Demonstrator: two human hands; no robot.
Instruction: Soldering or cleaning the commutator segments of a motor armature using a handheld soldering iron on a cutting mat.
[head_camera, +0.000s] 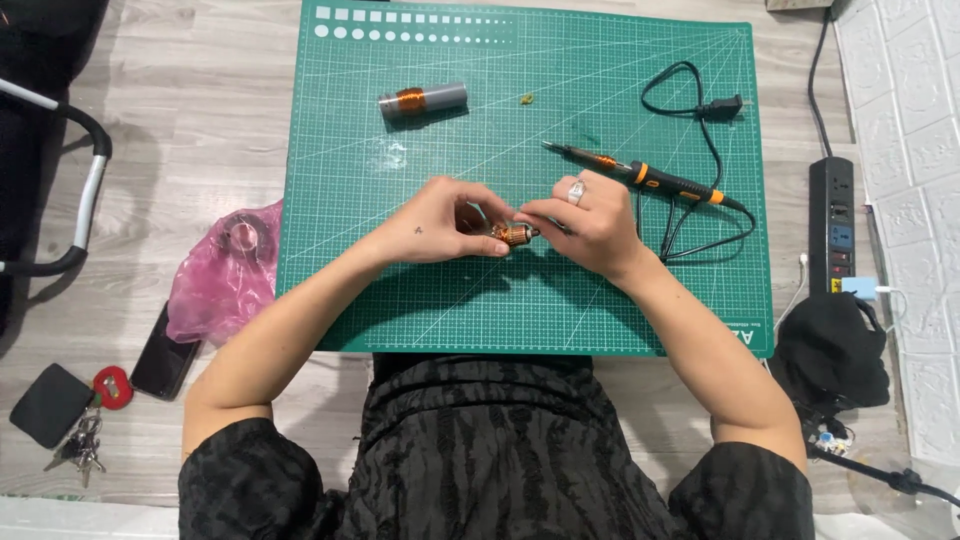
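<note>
Both hands meet over the middle of a green cutting mat (400, 290). Between their fingertips is a small copper-wound motor rotor (511, 235). My left hand (440, 222) grips it from the left and my right hand (590, 225), with a ring on one finger, pinches it from the right. Just beyond my right hand lies a black and orange soldering iron (640, 175), its tip pointing left, its cord (700, 110) looping to a loose plug. A grey cylinder with a copper coil (422, 100) lies at the far left of the mat.
A pink plastic bag (220, 275) sits left of the mat, with a dark phone (160, 360), a black pouch and keys (75, 415) near it. A black power strip (832, 225) and black cloth (830, 350) are on the right. A chair frame (85, 190) stands far left.
</note>
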